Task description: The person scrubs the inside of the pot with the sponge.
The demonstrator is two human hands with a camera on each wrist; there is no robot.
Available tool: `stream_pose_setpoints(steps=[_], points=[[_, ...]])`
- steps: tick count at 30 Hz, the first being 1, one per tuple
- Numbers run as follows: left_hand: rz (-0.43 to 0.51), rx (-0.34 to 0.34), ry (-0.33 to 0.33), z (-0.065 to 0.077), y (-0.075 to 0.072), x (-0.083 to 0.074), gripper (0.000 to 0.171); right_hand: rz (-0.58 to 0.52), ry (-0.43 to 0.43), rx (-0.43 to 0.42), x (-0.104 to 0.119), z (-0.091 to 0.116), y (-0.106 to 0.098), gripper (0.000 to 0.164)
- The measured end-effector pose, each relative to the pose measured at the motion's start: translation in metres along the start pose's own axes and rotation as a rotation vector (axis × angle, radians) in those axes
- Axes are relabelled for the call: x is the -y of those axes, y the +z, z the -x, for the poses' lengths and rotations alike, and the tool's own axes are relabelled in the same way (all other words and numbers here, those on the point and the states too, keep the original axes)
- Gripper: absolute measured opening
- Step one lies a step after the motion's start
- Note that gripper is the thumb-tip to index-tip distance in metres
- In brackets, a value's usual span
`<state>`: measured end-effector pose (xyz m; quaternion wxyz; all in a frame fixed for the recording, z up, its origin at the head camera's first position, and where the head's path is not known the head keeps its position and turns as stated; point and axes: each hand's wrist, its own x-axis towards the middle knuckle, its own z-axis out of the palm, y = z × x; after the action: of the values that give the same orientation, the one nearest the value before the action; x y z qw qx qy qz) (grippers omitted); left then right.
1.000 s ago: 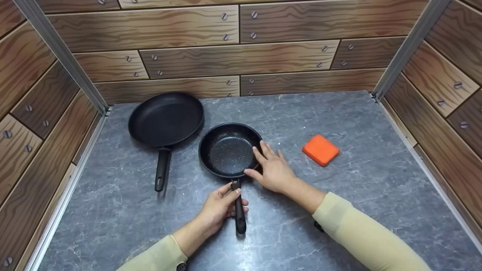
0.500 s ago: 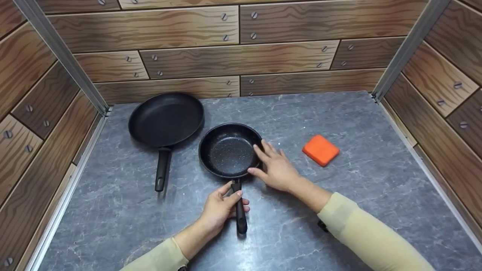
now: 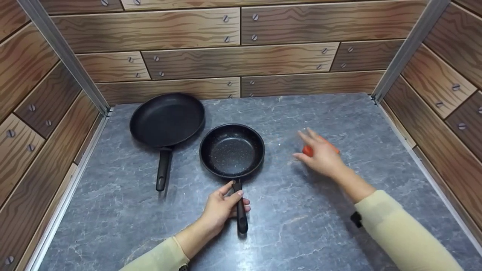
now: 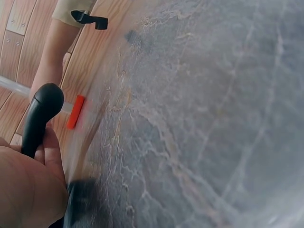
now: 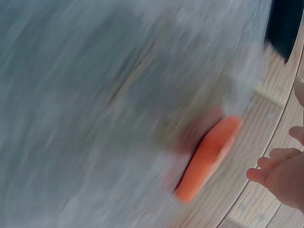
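A small black frying pan with a speckled inside stands at the middle of the table. My left hand grips the upper part of its handle, thumb on top and fingertips showing on the far side. In the left wrist view the handle's rounded end juts out past that hand. Over an orange sponge at the right hovers my right hand, fingers spread and slightly blurred, hiding most of it. The right wrist view has the orange sponge on the table, apart from the right hand's fingers.
A larger black frying pan lies at the back left, its handle pointing toward me. The grey marbled table is bounded by wood-patterned walls at the back and both sides.
My right hand has left the small pan's rim and moved right, over the orange sponge. The left hand keeps its grip on the handle, and both pans stay put.
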<state>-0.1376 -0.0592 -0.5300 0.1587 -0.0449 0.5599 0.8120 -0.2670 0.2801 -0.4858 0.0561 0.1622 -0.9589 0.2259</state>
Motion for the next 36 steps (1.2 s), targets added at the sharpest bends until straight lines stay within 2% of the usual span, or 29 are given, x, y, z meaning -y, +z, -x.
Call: stream_pose_setpoints(steps=[6, 13, 26, 36], points=[[0.004, 0.004, -0.004, -0.002, -0.002, 0.002, 0.073, 0.009, 0.051, 0.022, -0.032, 0.004, -0.013, 0.083], [0.0, 0.003, -0.006, -0.002, -0.004, 0.003, 0.074, 0.019, 0.071, 0.084, -0.053, 0.007, -0.015, 0.086], [-0.014, 0.005, -0.02, -0.002, -0.003, 0.004, 0.076, 0.011, 0.17, 0.197, -0.065, 0.012, -0.012, 0.088], [-0.038, 0.021, 0.007, -0.004, -0.006, 0.005, 0.075, 0.03, 0.145, 0.229, -0.066, 0.015, -0.015, 0.083]])
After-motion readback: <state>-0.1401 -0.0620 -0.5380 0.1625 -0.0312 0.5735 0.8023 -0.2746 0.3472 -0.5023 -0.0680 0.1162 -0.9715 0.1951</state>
